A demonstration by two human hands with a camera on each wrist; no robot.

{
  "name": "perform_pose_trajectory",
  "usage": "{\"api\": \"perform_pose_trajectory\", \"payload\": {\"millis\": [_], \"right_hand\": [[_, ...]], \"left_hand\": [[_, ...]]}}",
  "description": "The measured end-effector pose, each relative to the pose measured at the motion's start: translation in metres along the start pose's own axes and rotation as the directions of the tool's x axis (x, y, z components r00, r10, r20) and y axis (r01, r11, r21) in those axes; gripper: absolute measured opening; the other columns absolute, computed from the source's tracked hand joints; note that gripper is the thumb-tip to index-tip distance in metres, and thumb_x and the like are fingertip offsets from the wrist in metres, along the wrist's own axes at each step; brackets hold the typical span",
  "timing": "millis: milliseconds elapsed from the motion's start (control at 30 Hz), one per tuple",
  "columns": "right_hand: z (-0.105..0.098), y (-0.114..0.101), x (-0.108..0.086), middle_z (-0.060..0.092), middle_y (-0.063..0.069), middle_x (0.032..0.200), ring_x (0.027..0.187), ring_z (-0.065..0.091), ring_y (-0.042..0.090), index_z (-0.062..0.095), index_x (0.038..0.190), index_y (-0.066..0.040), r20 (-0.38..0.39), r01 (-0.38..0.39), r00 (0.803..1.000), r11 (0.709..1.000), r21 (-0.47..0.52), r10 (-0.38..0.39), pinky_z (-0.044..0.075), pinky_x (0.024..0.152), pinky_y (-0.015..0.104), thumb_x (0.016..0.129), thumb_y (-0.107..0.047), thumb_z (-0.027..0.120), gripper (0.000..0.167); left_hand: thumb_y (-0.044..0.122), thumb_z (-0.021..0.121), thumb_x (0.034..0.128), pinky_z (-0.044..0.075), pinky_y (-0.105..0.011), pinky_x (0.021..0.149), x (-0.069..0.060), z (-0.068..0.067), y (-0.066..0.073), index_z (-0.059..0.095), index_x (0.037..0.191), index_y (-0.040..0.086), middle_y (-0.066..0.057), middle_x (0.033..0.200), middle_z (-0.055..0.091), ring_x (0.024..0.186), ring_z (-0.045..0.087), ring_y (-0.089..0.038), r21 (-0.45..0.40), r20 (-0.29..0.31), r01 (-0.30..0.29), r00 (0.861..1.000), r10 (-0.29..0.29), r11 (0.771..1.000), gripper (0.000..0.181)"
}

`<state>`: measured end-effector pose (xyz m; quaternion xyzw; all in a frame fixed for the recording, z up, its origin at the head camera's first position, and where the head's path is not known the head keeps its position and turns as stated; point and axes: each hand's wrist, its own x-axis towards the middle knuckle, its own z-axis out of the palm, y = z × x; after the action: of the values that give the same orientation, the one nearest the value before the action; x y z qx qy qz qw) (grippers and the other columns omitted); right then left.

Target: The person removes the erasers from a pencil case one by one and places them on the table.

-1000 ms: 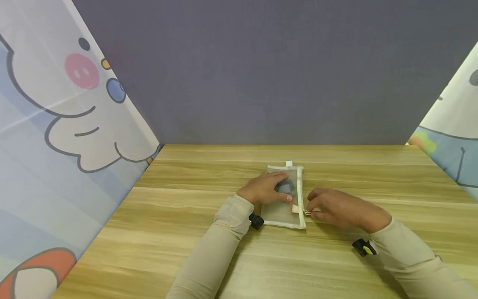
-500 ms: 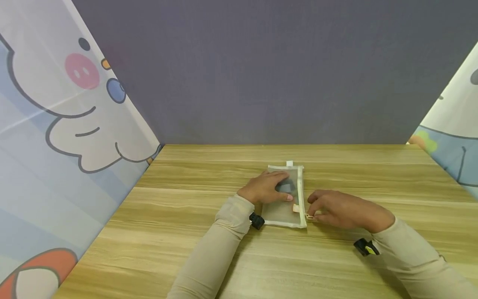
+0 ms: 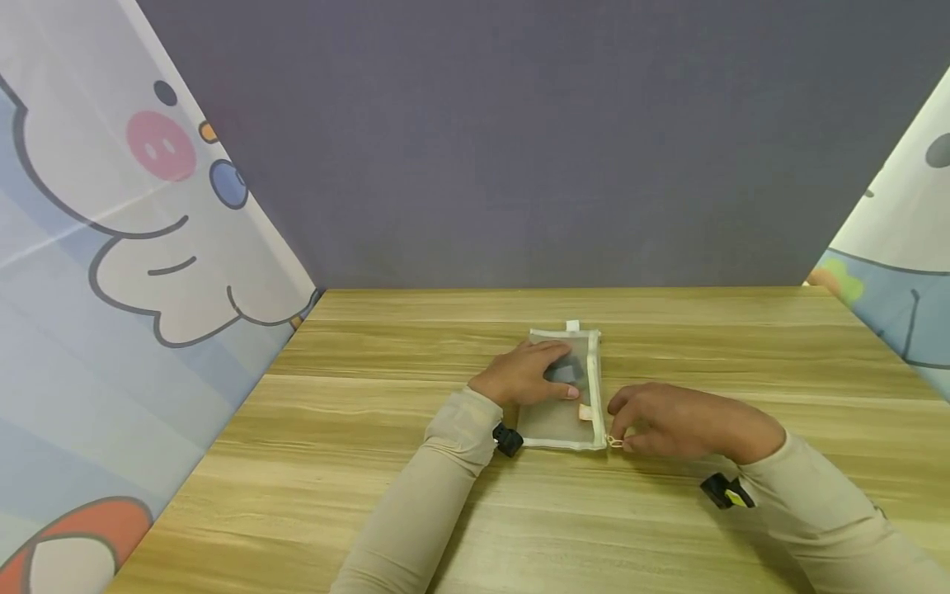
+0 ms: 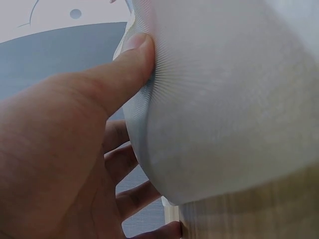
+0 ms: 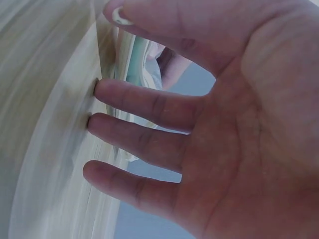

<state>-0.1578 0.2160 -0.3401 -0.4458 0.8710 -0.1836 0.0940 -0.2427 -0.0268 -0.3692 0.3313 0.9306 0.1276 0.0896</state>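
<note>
A pale see-through mesh zip pouch (image 3: pixel 552 425) lies on the wooden table, white along its edges, with a bluish-grey patch (image 3: pixel 566 374) visible between my left thumb and fingers. My left hand (image 3: pixel 523 374) grips the pouch from above. In the left wrist view, the thumb (image 4: pixel 137 55) puckers the mesh and several fingertips are hidden behind it. At the near end of the zipper, my right hand (image 3: pixel 671 421) pinches the small zipper pull (image 3: pixel 614 441) between thumb and forefinger. The right wrist view shows its other fingers (image 5: pixel 144 139) loosely extended; the pull is hidden there.
A white tab (image 3: pixel 573 326) sticks out at the pouch's far end, and a small pale label (image 3: pixel 585 412) sits by the zipper. Behind the table (image 3: pixel 371 396) rises a dark grey panel (image 3: pixel 519 148). Cartoon-printed sheets (image 3: pixel 74 330) flank both sides.
My right hand has drawn the zipper pull a short way toward me, to the pouch's near corner. The left hand has kept its place on the pouch.
</note>
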Motion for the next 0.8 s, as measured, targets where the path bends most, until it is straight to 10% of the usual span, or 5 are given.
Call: {"api": "perform_pose_trajectory", "payload": {"millis": [800], "right_hand": [[0.004, 0.009, 0.004, 0.062, -0.002, 0.112, 0.097, 0.061, 0.014, 0.076, 0.1, -0.03, -0.074, -0.067, 0.995, 0.997, -0.036, 0.064, 0.053, 0.079, 0.038, 0.094, -0.019, 0.072, 0.013]], "left_hand": [[0.064, 0.054, 0.0953, 0.042, -0.045, 0.105, -0.003, -0.006, 0.026, 0.043, 0.154, 0.024, 0.002, 0.158, 0.038, 0.143, 0.037, -0.022, 0.143, -0.024, 0.036, 0.999, -0.033, 0.989, 0.072]]}}
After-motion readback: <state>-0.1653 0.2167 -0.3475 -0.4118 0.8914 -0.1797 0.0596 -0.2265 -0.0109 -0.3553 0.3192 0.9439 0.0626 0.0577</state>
